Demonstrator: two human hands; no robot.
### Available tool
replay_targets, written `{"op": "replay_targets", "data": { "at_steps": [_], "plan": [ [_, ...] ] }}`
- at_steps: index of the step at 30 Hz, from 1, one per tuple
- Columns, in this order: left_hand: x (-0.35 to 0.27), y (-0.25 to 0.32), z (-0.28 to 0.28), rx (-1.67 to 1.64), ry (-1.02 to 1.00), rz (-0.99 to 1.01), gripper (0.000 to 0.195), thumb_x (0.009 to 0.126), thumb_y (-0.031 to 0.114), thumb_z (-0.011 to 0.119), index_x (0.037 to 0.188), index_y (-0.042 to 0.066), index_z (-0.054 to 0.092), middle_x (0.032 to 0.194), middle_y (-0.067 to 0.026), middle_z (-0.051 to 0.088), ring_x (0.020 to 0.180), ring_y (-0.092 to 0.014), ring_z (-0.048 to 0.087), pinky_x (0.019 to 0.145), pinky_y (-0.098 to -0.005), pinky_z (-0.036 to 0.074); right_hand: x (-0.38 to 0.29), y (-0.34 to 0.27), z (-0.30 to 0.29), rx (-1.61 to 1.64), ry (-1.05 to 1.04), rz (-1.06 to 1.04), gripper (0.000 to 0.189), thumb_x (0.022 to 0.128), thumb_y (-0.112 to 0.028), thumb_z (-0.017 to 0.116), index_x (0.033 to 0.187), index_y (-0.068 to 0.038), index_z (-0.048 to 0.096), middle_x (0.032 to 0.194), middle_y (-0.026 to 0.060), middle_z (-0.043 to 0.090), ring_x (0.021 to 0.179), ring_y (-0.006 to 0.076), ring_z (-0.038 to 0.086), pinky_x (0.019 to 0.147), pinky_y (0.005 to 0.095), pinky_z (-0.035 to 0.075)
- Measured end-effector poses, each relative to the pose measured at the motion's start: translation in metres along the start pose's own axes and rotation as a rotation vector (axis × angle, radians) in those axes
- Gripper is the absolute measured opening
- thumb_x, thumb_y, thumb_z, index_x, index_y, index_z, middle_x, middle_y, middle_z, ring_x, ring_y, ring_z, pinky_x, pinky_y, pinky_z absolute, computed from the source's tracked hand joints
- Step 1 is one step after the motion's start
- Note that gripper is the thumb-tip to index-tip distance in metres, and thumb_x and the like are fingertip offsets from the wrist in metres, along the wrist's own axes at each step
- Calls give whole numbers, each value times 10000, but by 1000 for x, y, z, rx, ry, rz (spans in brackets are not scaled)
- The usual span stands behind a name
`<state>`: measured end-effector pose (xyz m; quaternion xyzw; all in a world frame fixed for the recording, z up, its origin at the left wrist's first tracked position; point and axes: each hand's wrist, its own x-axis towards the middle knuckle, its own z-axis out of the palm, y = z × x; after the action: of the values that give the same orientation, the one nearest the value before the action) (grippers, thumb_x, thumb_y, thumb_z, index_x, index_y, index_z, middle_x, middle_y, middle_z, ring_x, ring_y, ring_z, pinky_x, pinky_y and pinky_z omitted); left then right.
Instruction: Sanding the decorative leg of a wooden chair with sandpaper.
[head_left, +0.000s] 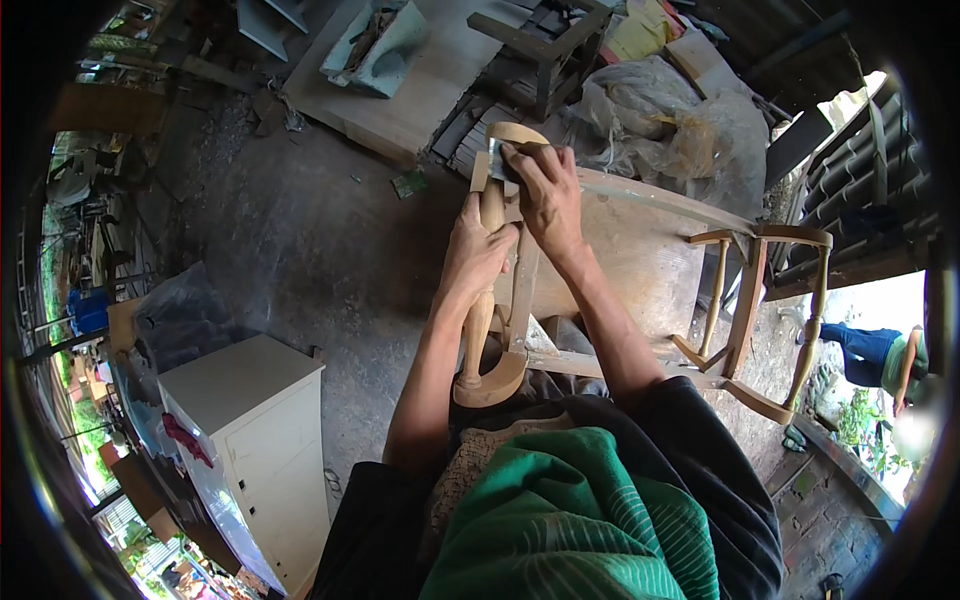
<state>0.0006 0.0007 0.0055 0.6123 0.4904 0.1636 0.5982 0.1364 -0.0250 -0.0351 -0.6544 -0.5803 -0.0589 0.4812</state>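
Note:
A turned wooden spindle (475, 330) runs away from my body along the near-left end of a wooden furniture frame (667, 201). My left hand (478, 244) is wrapped around its upper part. In my right hand (551, 191) is a small folded grey sheet (498, 159), which looks like sandpaper. The fingers press it against the wood beside a curved end piece (517, 133) at the far corner. A matching rounded piece (491, 382) joins the spindle's near end, close to my lap. The contact under my right fingers is mostly hidden.
A broad panel (637, 262) lies within the frame; more turned spindles (812, 330) stand at its right end. Crumpled plastic sheeting (675, 127) and a wooden stand (551, 52) are beyond. A pale cabinet (262, 420) is at left. Another person (874, 356) is outside, far right.

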Motion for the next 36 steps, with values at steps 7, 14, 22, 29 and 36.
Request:
{"op": "replay_targets", "data": {
  "at_steps": [7,14,22,29,36],
  "plan": [
    [-3,4,-1,6,-1,-28,376,849,103,698,1109,-39,467,719,-69,559,472,-106,509,430,-279,431,-35,17,-19,-16,34,144,385,710,56,648,1078,-54,667,980,113,617,887,337,534,787,426,472],
    [4,-8,5,42,40,29,332,836,100,651,1075,-26,458,710,-165,603,466,-219,587,447,-362,491,18,3,-6,-182,-94,-158,375,714,-12,641,1077,-104,669,1027,60,612,884,290,521,775,385,438],
    [-1,1,3,112,25,-34,370,839,153,657,1098,-9,450,720,-192,631,488,-264,633,477,-392,522,3,13,-27,-281,-171,-70,268,753,-49,607,1007,-106,671,963,30,613,893,248,533,794,366,435],
    [2,-4,6,106,15,6,364,841,158,652,1102,4,450,750,-200,641,496,-287,644,479,-401,530,12,-3,-26,-249,-80,-121,425,705,-41,631,1115,-144,674,999,18,599,901,244,521,779,359,433],
    [3,-5,5,37,4,23,351,844,121,632,1104,-15,439,749,-176,638,494,-253,636,460,-375,522,3,9,-23,-231,-114,-78,341,726,-59,629,1058,-122,674,977,25,599,909,239,525,788,365,435]
  ]
}}
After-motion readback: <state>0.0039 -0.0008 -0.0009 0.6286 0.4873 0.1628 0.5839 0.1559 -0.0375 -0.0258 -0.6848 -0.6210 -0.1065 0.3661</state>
